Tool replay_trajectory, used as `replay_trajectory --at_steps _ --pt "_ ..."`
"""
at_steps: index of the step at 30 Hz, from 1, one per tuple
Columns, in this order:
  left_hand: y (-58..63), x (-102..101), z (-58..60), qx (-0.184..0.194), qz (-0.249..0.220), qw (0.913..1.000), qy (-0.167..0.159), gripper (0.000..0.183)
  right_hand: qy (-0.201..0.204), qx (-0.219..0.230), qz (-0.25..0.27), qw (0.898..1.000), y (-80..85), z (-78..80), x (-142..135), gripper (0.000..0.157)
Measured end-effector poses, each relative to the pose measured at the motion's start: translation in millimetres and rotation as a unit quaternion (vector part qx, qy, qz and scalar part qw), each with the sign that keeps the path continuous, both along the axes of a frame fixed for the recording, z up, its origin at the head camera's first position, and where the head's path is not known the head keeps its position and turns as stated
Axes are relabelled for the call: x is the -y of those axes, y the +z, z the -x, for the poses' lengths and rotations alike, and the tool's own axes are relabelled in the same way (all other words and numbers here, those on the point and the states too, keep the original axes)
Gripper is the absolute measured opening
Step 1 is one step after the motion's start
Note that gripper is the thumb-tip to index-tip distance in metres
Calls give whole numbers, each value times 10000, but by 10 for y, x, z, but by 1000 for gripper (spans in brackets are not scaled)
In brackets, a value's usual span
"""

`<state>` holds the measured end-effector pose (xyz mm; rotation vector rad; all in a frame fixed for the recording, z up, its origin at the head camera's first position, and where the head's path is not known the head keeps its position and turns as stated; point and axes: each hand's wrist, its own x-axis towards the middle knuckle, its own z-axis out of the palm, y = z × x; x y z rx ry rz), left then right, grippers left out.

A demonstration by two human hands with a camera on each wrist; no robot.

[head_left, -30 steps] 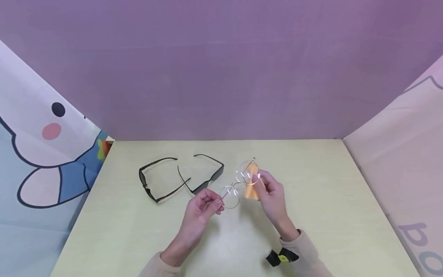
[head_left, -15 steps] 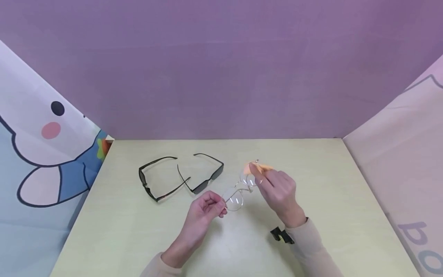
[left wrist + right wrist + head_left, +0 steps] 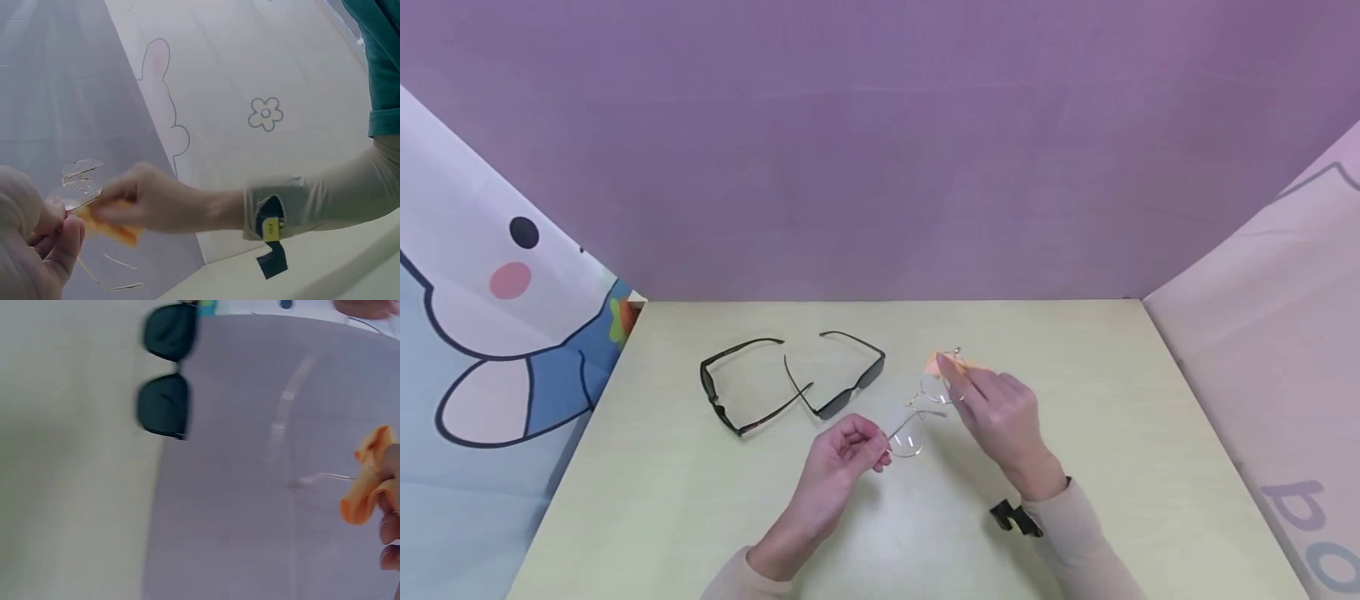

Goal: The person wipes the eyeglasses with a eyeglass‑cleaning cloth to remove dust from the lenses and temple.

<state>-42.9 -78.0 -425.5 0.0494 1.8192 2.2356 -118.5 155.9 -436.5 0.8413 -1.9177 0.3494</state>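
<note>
My left hand (image 3: pixel 842 462) pinches a pair of round eyeglasses (image 3: pixel 910 440) with a thin gold wire frame at one end of the frame, above the table. An orange cleaning cloth (image 3: pixel 361 497) is gripped in my right hand (image 3: pixel 1006 417), whose fingers press it over the farther lens. Much of the cloth is hidden behind that hand in the head view. The temples of the eyeglasses point away from the left hand in the left wrist view. Two dark pairs of sunglasses lie unfolded to the left, one pair (image 3: pixel 835 406) nearer the hands and another pair (image 3: pixel 709 385) beyond it.
Both sunglasses rest on the pale table (image 3: pixel 1150 467), their temples crossing. A purple backdrop (image 3: pixel 880 167) rises behind the table, with printed cloth walls at either side. A black strap (image 3: pixel 1015 517) hangs from the right wrist.
My right hand has turned over and shifted slightly right, bringing the cloth from behind the lens up across its top edge. My left hand has stayed nearly still with the eyeglasses.
</note>
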Motion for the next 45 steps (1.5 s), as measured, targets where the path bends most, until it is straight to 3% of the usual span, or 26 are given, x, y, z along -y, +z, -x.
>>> replay_trajectory --at_steps 4,10,13,22,25,31,34,39,45 --pt "18 -4 -1 42 -69 9999 -60 7 35 -311 257 9992 78 32 3 23" --pt "65 17 -1 -66 -55 10000 -17 10 50 605 -234 9979 -193 14 -47 30" --pt "70 26 -1 -1 -60 10000 54 11 73 868 -340 9956 -220 17 -67 32" --pt "26 6 -7 187 -120 9998 7 10 117 7 288 9995 68 41 -42 25" --pt "37 11 -8 141 -130 9998 9 7 68 192 159 9997 15 36 -53 28" --pt "73 24 1 42 -90 9999 101 5 -54 1038 -313 9941 -162 5 -108 34" --pt "68 19 1 137 -82 9998 145 8 -41 891 -225 9958 -115 8 -103 34" --pt "40 7 -5 178 -100 9998 33 16 214 350 414 9983 51 23 -58 26" --pt "79 23 1 159 -42 9999 -20 8 220 692 376 9966 13 13 -64 27"
